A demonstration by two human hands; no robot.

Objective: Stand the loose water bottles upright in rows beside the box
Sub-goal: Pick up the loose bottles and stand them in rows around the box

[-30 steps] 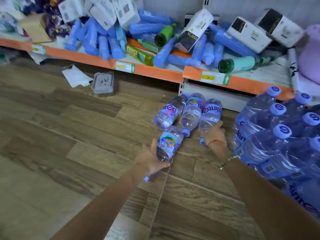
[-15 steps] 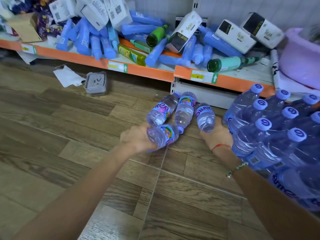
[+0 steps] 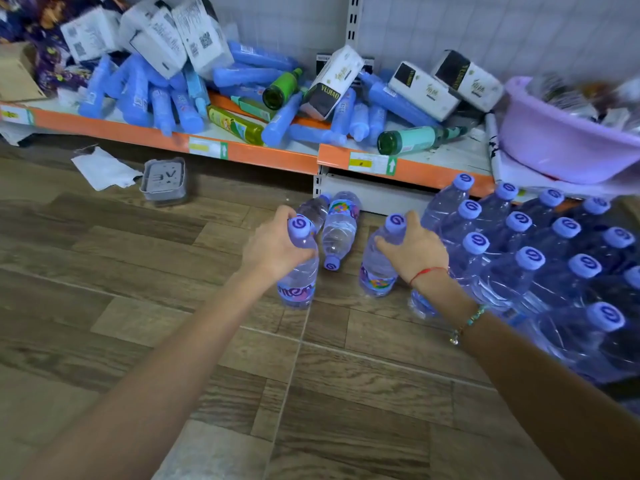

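Note:
Two clear water bottles with purple caps stand upright on the wooden floor. My left hand [image 3: 277,251] grips the left bottle [image 3: 299,282] around its neck. My right hand [image 3: 414,252] grips the right bottle [image 3: 379,271] near its cap. Between and behind them, two loose bottles lie on their sides: one [image 3: 339,230] with its cap pointing toward me, another [image 3: 315,207] partly hidden behind my left hand. Several upright bottles [image 3: 519,258] stand in rows at the right, close beside the right bottle.
A low orange-edged shelf [image 3: 277,155] runs across the back, heaped with blue bottles, green bottles and white cartons. A lilac basin [image 3: 561,143] sits at its right end. A grey plastic container [image 3: 164,181] and white paper [image 3: 104,169] lie on the floor at left.
Both hands have tipped their bottles from lying to upright, caps now on top. The view has moved closer to the shelf.

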